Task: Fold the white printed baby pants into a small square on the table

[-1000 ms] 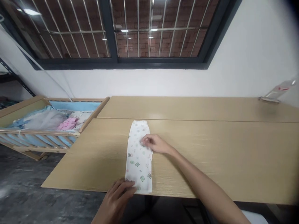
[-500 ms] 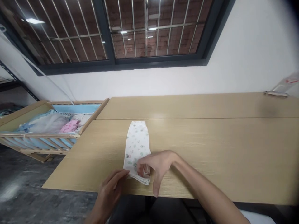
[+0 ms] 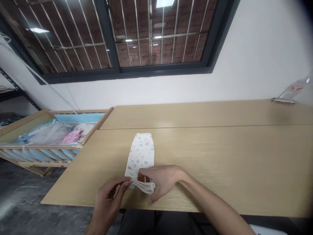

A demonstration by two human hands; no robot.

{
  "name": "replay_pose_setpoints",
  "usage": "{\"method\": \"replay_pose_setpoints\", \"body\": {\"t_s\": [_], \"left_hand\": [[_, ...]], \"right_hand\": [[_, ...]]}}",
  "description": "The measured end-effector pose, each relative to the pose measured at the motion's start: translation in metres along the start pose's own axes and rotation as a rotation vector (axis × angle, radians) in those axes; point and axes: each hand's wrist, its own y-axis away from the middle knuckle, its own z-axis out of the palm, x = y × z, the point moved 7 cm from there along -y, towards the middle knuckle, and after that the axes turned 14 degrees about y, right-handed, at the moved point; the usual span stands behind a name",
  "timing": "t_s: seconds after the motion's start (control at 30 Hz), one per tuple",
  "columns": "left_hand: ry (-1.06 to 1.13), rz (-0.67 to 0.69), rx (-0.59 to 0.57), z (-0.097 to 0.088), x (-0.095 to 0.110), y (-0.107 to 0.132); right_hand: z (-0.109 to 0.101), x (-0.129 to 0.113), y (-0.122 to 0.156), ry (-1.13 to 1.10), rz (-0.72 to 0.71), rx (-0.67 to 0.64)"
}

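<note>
A narrow white baby garment point(image 3: 141, 153) with small printed figures lies folded lengthwise on the wooden table point(image 3: 220, 156), running away from me. Its near end is lifted off the table and bunched. My left hand point(image 3: 107, 199) pinches that near end from the left with thumb and fingers. My right hand point(image 3: 162, 181) grips the same end from the right, fingers curled around the folded layers.
A wooden baby crib point(image 3: 49, 137) with blue lining, a grey net and pink clothing stands left of the table. A clear plastic sign holder point(image 3: 288, 94) sits at the far right by the white wall. A barred window is above.
My right hand came from the garment's middle to its near end. Both hands have closed on that end and lifted it, so the garment lies shorter on the table.
</note>
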Motion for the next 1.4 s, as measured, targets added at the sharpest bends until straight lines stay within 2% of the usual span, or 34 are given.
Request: {"method": "replay_pose_setpoints", "body": {"t_s": [0.07,0.2,0.3,0.37,0.53,0.63,0.77,0.9,1.03,1.13,1.2,1.3,1.4], "left_hand": [[0.023,-0.007,-0.024,-0.001,0.005,-0.001],[0.016,0.016,-0.117,0.004,0.018,-0.005],[-0.040,0.035,-0.155,0.007,0.020,-0.019],[-0.073,0.039,-0.153,0.007,0.016,-0.034],[-0.133,0.044,-0.069,0.008,-0.010,-0.087],[-0.182,-0.008,-0.100,0.022,-0.037,-0.122],[-0.283,-0.056,-0.190,0.045,-0.072,-0.154],[-0.372,-0.055,-0.200,0.055,-0.096,-0.163],[-0.458,-0.029,-0.198,0.054,-0.100,-0.161],[-0.523,0.027,-0.185,0.050,-0.083,-0.147],[-0.598,0.123,-0.190,0.054,-0.062,-0.123],[-0.700,0.286,-0.210,0.073,-0.033,-0.065],[-0.777,0.280,-0.202,0.092,-0.029,-0.011]], "right_hand": [[-0.002,0.004,0.002,-0.022,-0.029,0.028],[0.002,0.010,0.009,-0.336,-0.160,-0.070],[-0.002,0.017,0.012,-0.479,-0.196,-0.069],[-0.013,0.026,0.009,-0.492,-0.172,0.040],[-0.051,0.073,-0.008,-0.456,0.037,0.600],[-0.061,0.107,-0.015,-0.358,0.216,0.856],[-0.062,0.139,-0.025,-0.252,0.308,0.983],[-0.058,0.161,-0.034,-0.159,0.356,1.003],[-0.052,0.169,-0.046,-0.079,0.355,0.951],[-0.049,0.173,-0.049,-0.082,0.345,0.921],[-0.051,0.178,-0.047,-0.089,0.357,0.927],[-0.056,0.184,-0.039,-0.075,0.402,0.951],[-0.066,0.167,-0.026,0.090,0.433,1.019]]}}
